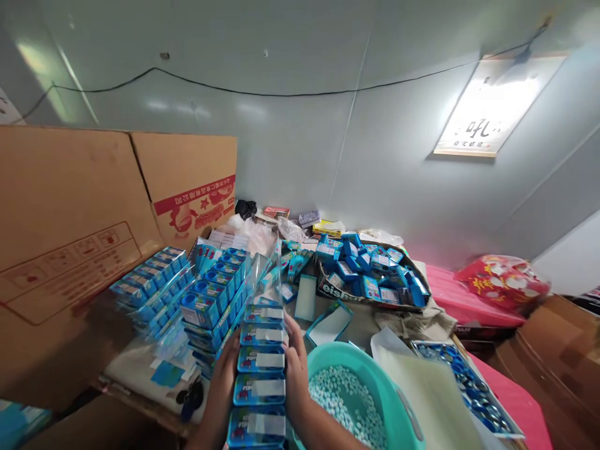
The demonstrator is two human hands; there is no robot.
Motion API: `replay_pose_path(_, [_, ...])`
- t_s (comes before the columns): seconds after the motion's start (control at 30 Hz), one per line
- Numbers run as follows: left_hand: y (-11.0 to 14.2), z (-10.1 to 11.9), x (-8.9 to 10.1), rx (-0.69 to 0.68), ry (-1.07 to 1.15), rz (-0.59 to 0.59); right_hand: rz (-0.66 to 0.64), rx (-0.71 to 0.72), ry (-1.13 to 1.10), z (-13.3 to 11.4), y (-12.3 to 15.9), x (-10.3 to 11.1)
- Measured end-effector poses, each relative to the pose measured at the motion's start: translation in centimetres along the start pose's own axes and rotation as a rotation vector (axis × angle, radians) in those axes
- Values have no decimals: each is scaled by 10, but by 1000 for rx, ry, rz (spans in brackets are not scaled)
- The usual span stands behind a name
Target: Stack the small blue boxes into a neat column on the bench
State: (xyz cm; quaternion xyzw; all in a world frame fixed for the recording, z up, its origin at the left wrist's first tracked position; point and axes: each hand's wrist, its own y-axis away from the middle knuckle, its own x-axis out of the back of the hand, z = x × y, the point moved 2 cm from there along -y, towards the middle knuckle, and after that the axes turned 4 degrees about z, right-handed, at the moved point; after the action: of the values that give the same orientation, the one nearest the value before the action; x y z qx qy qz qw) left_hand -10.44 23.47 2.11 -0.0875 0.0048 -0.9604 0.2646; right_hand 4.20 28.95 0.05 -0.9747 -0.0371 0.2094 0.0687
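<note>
Hands first: my left hand [224, 381] presses flat against the left side of a row of small blue boxes [261, 369], and my right hand [295, 365] presses against the right side, fingers stretched along the row. Both hands are open and squeezing the row between them rather than curling around any one box. The row runs away from me in a single file, each box showing a pale window, and a clear plastic sleeve [268, 275] stands up at its far end.

Just right of my right forearm I see a teal basin [375, 375], holding a layer of small white pellets [344, 397]. Further right lies a flat tray [469, 387] filled with dark blue round pieces. Past the row, a shallow cardboard box [370, 294] is heaped with loose blue cartons. An open blue carton [329, 322] lies between that box and the basin. Left of the row, stacked blue packs [213, 294] rise in tidy tiers, with another stack [150, 284] beyond them leaning against a big brown carton [65, 250]. A red bag [504, 281] sits far right on a pink surface [459, 300].
</note>
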Motion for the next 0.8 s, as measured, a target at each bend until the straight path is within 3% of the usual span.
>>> replay_pose_path(0.13, [-13, -16, 6, 58, 7, 8, 95, 17, 23, 40, -1, -2])
replay_pose_path(0.3, [-25, -42, 4, 300, 20, 71, 82, -4, 27, 74, -14, 0])
replay_pose_path(0.37, [-30, -51, 5, 336, 25, 82, 77, -10, 86, 81, -18, 2])
replay_pose_path(0.6, [-36, -66, 6, 412, -20, 35, -54, 76, 326, 76, -17, 9])
replay_pose_path(0.8, [-17, -68, 14, 333, -28, -131, -234, 11, 394, 56, 0, 23])
